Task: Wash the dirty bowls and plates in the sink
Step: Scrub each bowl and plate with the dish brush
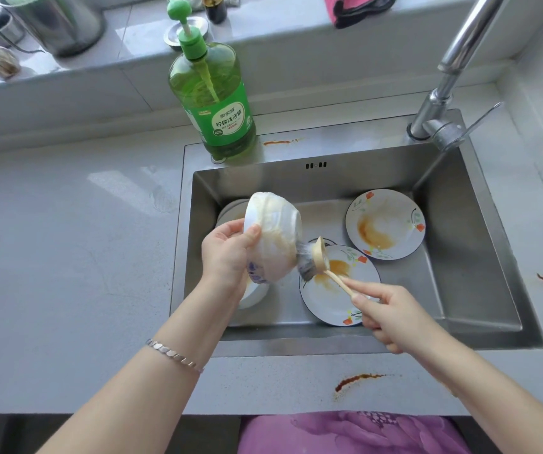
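**A:** What's tough to read here?

**B:** Plenty! The bowl turns its sudsy outside to us, so its inside is hidden. Behind the left hand, at the left end of the sink, some white dishes peek out, mostly covered, and I can't count them. The faucet at the sink's back right corner runs off the top edge.

**A:** And the hands?

**B:** The left hand grips the bowl above the sink's left half, thumb over the rim, fingers tucked behind it out of sight. The right hand, over the sink's front edge, is curled round the wooden handle of the brush. The bristles press on the bowl's lower right side.

**A:** The rest of the crockery?

**B:** Two flowered plates lie on the sink floor, both smeared orange. The near plate sits just below the brush and is partly covered by it. The far plate sits toward the back right. The green soap bottle stands on the sink's back rim.
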Demonstrator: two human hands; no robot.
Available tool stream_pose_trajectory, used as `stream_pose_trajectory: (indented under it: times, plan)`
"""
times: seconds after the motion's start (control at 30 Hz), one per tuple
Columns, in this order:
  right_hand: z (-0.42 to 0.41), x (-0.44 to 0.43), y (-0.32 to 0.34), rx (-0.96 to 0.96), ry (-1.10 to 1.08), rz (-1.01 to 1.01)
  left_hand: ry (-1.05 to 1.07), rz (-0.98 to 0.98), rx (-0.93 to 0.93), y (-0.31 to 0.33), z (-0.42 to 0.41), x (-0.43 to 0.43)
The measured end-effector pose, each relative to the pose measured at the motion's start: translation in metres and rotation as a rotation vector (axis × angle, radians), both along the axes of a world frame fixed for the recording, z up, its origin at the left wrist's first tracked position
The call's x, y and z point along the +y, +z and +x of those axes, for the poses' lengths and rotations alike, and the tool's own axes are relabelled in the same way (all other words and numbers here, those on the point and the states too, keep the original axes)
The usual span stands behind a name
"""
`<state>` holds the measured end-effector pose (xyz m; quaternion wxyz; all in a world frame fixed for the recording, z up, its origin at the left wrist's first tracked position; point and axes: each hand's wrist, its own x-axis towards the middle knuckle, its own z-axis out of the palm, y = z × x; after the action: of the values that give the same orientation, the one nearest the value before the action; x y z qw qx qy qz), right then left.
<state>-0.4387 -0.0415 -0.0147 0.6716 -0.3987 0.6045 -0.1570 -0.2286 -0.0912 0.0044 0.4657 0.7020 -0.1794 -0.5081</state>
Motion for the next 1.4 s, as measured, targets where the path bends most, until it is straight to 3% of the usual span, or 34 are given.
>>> stream_pose_trajectory:
  times: [0.2,0.37,0.73,0.9,1.2,1.33,1.4]
  plan:
    - [-0.037,-0.021,-0.013,0.236,-0.084,-0.070,-0.456,0.061,-0.429,-0.058,-0.025,-0.041]
    - [-0.060,-0.041,-0.035,0.293,-0.163,-0.085,-0.824,0.138,-0.779,-0.122,-0.042,-0.078]
    - [-0.069,-0.055,-0.111,0.288,-0.156,-0.082,-0.993,0.152,-1.062,-0.219,-0.046,-0.095]
    - [-0.065,-0.048,-0.132,0.263,-0.122,-0.038,-0.883,0.171,-0.946,-0.234,-0.034,-0.085]
    - [-0.062,-0.046,-0.138,0.253,-0.111,-0.044,-0.902,0.293,-0.803,-0.239,-0.044,-0.085]
    - [-0.067,-0.041,-0.133,0.250,-0.089,-0.067,-0.602,0.224,-0.631,-0.228,-0.059,-0.058]
    - [-0.071,-0.039,-0.128,0.264,-0.087,-0.068,-0.544,0.332,-0.481,-0.235,-0.063,-0.037]
